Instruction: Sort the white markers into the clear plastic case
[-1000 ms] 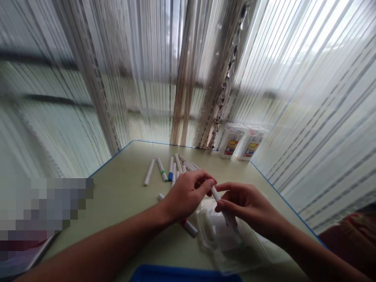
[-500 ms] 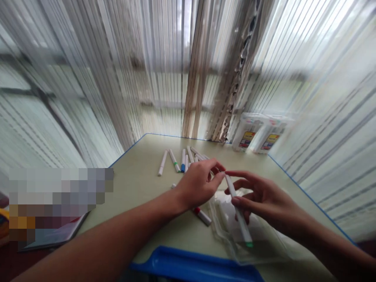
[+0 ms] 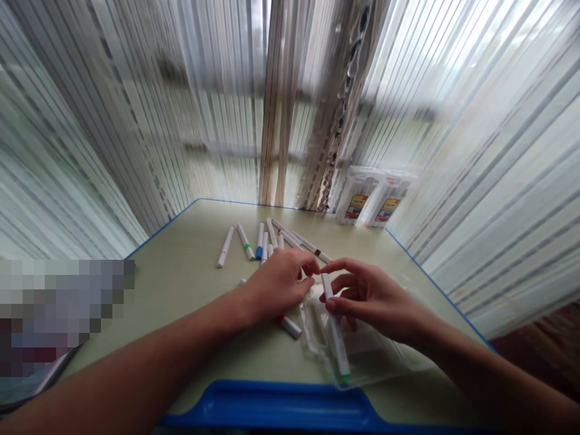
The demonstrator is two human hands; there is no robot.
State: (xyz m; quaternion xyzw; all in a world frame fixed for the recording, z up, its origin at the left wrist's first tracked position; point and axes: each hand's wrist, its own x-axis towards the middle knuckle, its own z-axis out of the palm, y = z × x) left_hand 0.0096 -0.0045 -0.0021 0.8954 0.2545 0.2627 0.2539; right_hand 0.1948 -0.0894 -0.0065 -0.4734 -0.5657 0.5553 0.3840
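Observation:
My right hand (image 3: 371,296) is closed on a white marker (image 3: 336,338) with a green end, held slanting with the green end down toward me. Under it lies a clear plastic case (image 3: 389,362). My left hand (image 3: 278,281) hovers close to the marker's upper end, its fingers bent and its thumb apart from the index finger; I see nothing between them. A marker with a red band (image 3: 290,326) lies partly hidden beneath my left hand. Beyond it, several white markers lie scattered, among them one with a green band (image 3: 246,243) and one with a blue end (image 3: 260,241).
Two upright clear marker packs (image 3: 357,196) stand at the table's back right corner. The pale table (image 3: 181,290) has a blue rim and a blue tray (image 3: 285,402) along its front edge. String curtains (image 3: 226,121) hang behind. A blurred-out item sits at the left.
My left thumb and index finger have parted from the marker's upper end. The right hand still holds the marker. The whole view has shifted, so things appear further left.

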